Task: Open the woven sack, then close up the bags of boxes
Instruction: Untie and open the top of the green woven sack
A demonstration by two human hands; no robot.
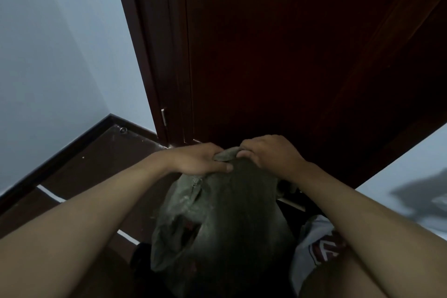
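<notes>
A grey-green woven sack (pixel 227 220) stands on the floor right below me, bulging and dim. Its top is bunched into a knot of fabric between my hands. My left hand (pixel 198 159) grips that bunched top from the left, thumb laid across it. My right hand (pixel 271 152) pinches the same bunch from the right with curled fingers. A tear or fold on the sack's left side (pixel 186 227) shows something reddish inside. No boxes or other bags are plainly visible.
A dark red-brown door (pixel 290 55) stands straight ahead, with its frame and hinge (pixel 164 117) to the left. Pale blue walls (pixel 48 55) and a dark skirting board (pixel 72 150) meet dark flooring (pixel 101 164). White cloth with a maroon print (pixel 316 247) lies at the lower right.
</notes>
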